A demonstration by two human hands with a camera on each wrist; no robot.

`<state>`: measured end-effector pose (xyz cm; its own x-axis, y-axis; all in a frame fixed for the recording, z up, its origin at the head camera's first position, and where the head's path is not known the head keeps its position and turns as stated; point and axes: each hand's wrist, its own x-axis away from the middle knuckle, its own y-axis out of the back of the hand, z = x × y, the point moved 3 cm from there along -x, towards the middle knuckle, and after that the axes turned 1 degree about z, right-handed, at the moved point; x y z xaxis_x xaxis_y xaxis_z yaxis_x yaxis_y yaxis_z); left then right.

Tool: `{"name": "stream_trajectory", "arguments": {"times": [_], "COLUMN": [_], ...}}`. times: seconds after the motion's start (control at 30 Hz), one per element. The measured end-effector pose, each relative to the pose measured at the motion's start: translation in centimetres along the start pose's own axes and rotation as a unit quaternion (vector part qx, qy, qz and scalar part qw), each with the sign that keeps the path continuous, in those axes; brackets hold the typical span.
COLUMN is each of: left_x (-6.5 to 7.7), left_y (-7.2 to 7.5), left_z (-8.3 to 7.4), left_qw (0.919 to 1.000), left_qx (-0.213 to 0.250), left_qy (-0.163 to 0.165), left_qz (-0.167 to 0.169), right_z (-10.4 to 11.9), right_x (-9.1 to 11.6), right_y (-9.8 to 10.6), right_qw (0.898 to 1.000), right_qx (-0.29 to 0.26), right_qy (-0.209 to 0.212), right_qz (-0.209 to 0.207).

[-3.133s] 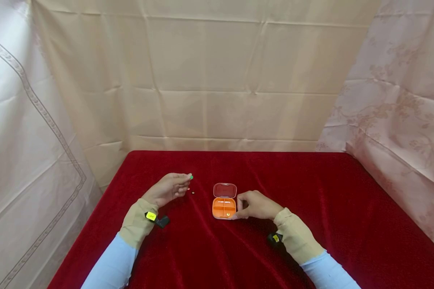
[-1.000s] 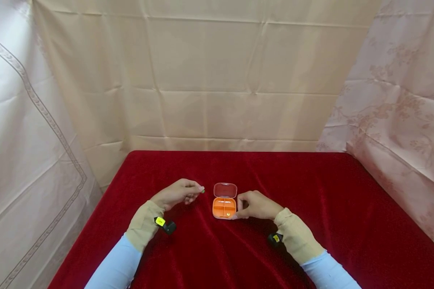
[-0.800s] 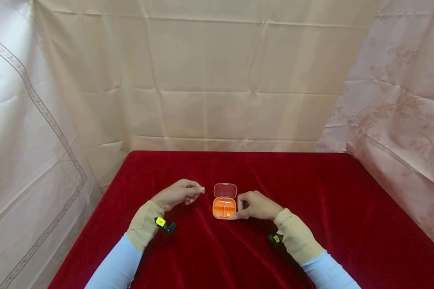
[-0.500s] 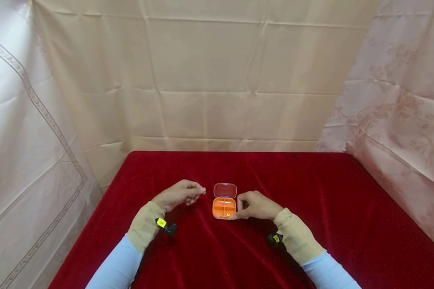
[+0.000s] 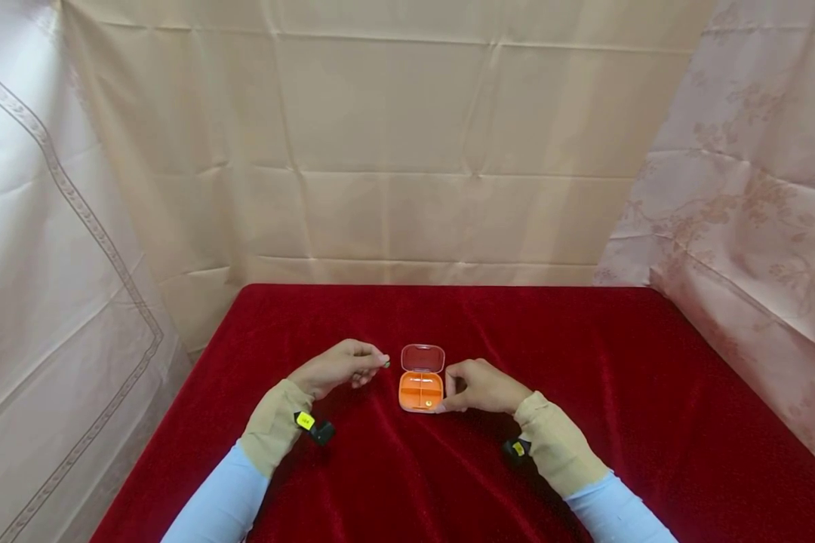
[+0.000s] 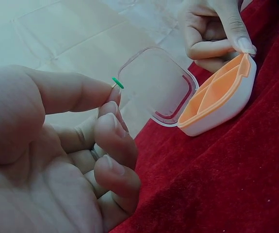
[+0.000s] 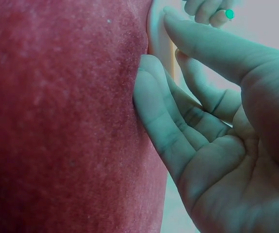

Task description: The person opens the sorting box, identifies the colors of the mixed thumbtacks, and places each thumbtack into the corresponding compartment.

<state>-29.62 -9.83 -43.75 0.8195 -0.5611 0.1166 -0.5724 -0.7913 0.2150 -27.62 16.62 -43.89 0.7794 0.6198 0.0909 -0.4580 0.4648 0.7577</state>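
Note:
My left hand (image 5: 339,369) pinches a green thumbtack (image 6: 118,83) between thumb and index finger, its thin pin showing in the left wrist view. The other left fingers are loosely curled. Just to the right stands an orange pill box (image 5: 410,398) with a white outer shell and several compartments, its clear lid (image 5: 422,357) flipped back. One small yellow piece (image 5: 428,403) lies in the front right compartment. At the box's near right corner my right hand (image 5: 485,386) grips it, thumb on the rim (image 6: 246,54) in the left wrist view. The thumbtack hangs left of the box, apart from it.
Dark red velvet cloth (image 5: 407,483) covers the table and shows folds. A beige curtain (image 5: 407,151) hangs behind, with a white curtain (image 5: 54,302) at left and a floral one (image 5: 754,188) at right.
My left hand has moved right and nearer me, bringing the thumbtack close to the box. Small pieces visible beside it earlier are now out of sight. My right hand has stayed put.

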Motion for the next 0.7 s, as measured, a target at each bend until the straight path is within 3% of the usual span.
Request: {"name": "stream_trajectory", "arguments": {"times": [0.7], "left_x": [-0.05], "left_y": [-0.83], "left_z": [-0.27], "left_qw": [0.9999], "left_qx": [-0.016], "left_qy": [0.001], "left_qz": [0.005], "right_z": [0.08], "right_x": [0.07], "right_y": [0.04], "right_qw": [1.000], "right_qx": [0.005], "right_qy": [0.016], "right_qz": [-0.006]}}
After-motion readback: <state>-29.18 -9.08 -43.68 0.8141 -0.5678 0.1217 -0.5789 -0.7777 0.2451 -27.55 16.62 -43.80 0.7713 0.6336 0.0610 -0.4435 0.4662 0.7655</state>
